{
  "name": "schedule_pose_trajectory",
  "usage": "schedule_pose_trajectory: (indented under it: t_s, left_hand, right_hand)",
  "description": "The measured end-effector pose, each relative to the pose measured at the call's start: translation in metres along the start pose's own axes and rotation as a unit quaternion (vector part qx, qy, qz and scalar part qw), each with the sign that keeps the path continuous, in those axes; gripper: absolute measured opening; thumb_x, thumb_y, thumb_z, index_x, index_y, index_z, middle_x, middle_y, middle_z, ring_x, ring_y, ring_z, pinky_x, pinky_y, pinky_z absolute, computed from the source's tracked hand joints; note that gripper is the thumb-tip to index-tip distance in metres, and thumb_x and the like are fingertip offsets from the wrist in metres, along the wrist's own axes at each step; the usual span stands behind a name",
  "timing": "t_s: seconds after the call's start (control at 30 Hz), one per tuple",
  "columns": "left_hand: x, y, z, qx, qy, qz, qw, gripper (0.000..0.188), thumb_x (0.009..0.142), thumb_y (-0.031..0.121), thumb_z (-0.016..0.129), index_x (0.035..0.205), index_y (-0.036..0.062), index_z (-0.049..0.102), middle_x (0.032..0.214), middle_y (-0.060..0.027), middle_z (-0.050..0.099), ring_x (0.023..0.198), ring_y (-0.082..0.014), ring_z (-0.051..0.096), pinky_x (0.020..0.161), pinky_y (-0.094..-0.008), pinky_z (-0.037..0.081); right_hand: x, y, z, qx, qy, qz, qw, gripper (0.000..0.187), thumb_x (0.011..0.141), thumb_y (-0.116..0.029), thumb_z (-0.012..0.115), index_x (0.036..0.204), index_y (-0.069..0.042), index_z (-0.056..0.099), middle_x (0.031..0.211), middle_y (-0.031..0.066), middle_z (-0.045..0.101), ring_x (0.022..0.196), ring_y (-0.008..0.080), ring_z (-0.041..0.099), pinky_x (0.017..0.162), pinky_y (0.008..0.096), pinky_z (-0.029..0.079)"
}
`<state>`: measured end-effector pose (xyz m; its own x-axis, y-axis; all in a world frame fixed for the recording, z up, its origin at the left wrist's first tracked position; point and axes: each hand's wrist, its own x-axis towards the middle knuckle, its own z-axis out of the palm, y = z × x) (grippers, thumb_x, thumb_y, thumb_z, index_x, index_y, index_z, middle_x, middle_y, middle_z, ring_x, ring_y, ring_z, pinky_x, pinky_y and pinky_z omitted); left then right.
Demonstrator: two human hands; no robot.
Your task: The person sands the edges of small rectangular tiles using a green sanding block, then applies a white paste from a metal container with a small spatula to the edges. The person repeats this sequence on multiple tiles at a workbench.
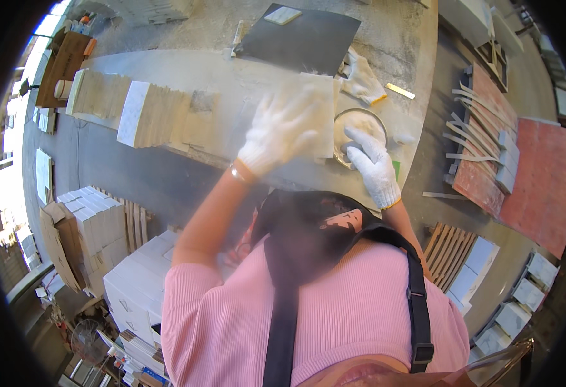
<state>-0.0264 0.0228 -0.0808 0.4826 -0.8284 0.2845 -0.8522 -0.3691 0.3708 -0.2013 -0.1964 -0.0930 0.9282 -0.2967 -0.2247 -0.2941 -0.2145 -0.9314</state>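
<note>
Pink ribbed cloth of a shirt (354,303) is seen nearest, crossed by black straps (281,329). Beyond it, the white-gloved right hand (373,161) is held at a round bowl (377,116) of pale powder or paste (360,120); its fingers are loosely parted, and whether anything is pinched in that grip cannot be told. The white-gloved left hand (279,132) is spread wide over a pale tile (326,145), with nothing seen in its grip; blur keeps contact from being confirmed. The tile is laid flat on the dusty surface (392,39), just beside the bowl. To the left, a row of tiles (142,116) is stood on edge. Farther off, a loose glove (363,80) and a black sheet (302,42) are set down.

The work is judged to be under way: one tile is laid out, and material seems left in the bowl. Whether the row is finished or waiting cannot be told.
</note>
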Motion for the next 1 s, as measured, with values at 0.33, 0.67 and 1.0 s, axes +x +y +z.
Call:
schedule_pose_trajectory:
  t_s: [0.33, 0.67, 1.0]
  left_hand:
    - [-0.051, 0.034, -0.027, -0.137, 0.027, -0.016, 0.99, 0.058, 0.067, 0.014, 0.083, 0.123, 0.0079, 0.071, 0.135, -0.0137, 0.066, 0.119, -0.0452, 0.059, 0.102, -0.0506, 0.05]
    - [-0.058, 0.033, 0.001, -0.125, 0.076, -0.167, 0.975, 0.1, 0.069, 0.037, 0.094, 0.152, 0.0024, 0.051, 0.159, -0.0256, 0.046, 0.146, -0.0463, 0.044, 0.118, -0.0525, 0.039]
    - [-0.038, 0.049, 0.016, -0.113, 0.145, -0.142, 0.973, 0.077, 0.071, 0.028, 0.094, 0.137, 0.001, 0.064, 0.15, -0.0272, 0.056, 0.134, -0.0455, 0.057, 0.11, -0.0495, 0.048]
  right_hand:
    - [0.004, -0.001, 0.013, -0.007, 0.013, -0.031, 0.999, 0.042, 0.102, -0.012, 0.065, 0.142, -0.004, 0.064, 0.117, 0.0065, 0.072, 0.101, 0.0128, 0.068, 0.08, 0.0283, 0.057]
    - [0.027, -0.023, 0.025, 0.043, 0.041, 0.001, 0.998, 0.051, 0.101, -0.024, 0.07, 0.145, 0.0, 0.059, 0.107, 0.0059, 0.071, 0.093, 0.0113, 0.067, 0.082, 0.0267, 0.055]
    - [0.021, -0.033, 0.02, 0.1, -0.018, 0.08, 0.992, 0.065, 0.094, -0.021, 0.078, 0.149, 0.002, 0.053, 0.103, 0.0056, 0.07, 0.093, 0.0129, 0.066, 0.084, 0.0285, 0.055]
